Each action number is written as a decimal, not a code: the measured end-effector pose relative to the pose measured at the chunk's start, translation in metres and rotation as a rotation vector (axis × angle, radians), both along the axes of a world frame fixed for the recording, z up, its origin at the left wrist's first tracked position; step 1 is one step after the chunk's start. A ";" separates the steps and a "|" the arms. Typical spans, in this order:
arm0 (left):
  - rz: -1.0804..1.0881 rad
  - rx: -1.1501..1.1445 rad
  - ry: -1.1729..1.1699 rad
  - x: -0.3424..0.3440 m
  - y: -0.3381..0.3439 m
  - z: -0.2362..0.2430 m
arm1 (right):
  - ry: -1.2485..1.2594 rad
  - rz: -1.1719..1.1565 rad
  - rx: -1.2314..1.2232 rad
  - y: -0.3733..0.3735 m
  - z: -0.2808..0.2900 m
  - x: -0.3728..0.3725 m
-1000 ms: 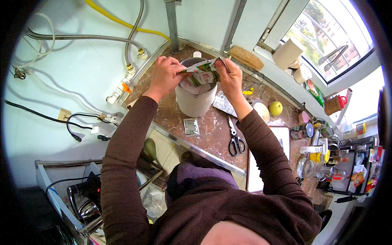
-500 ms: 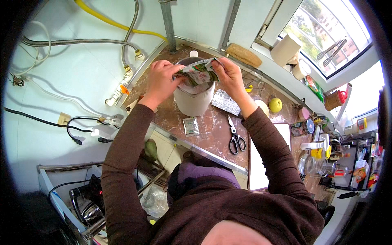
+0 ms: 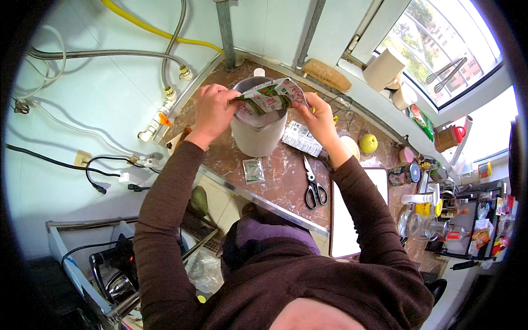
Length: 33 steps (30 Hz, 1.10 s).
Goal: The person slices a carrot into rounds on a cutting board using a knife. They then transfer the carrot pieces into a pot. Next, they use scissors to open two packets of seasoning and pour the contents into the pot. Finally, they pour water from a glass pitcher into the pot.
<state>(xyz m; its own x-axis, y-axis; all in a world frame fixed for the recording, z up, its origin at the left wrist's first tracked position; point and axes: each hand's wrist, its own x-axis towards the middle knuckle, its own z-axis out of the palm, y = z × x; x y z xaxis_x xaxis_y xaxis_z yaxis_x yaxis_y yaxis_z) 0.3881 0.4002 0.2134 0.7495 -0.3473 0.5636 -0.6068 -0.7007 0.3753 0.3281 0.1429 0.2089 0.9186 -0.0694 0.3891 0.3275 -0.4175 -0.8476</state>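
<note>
Over the mouth of a tall pale pitcher-like container, a green and white printed plastic packet is held slantwise. My left hand grips its left end, fingers closed beside the container's rim. At the packet's right end, my right hand pinches a corner between thumb and fingers. Whitish contents show inside the container below the packet; how full it is, I cannot tell. A small clear-and-green sachet lies in front of the container. Black-handled scissors and a silver printed package rest to the right.
A white cutting board lies under my right forearm. Further right are a yellow-green apple, a dark jar and crowded jars and bottles. A brown loofah sits at the back wall. The counter's metal edge runs before me.
My right hand has shifted slightly down and now holds the packet's lower right corner, so more of its printed side shows. My left hand keeps its hold.
</note>
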 end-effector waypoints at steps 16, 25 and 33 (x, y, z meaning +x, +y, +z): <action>-0.030 -0.031 -0.025 -0.001 0.003 0.003 | -0.332 -0.157 -0.467 0.003 0.018 0.009; -0.092 0.021 -0.143 0.004 0.010 0.008 | -0.461 -0.094 -0.504 0.000 0.024 0.019; 0.015 -0.010 -0.102 0.005 0.008 -0.004 | -0.030 -0.044 -0.111 0.002 0.020 0.022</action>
<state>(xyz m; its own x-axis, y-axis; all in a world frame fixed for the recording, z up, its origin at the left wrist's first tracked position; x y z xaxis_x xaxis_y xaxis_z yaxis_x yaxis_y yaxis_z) 0.3936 0.4083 0.2093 0.6930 -0.3309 0.6406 -0.6320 -0.7064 0.3188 0.3505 0.1450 0.2291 0.9035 -0.0640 0.4238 0.3314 -0.5226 -0.7855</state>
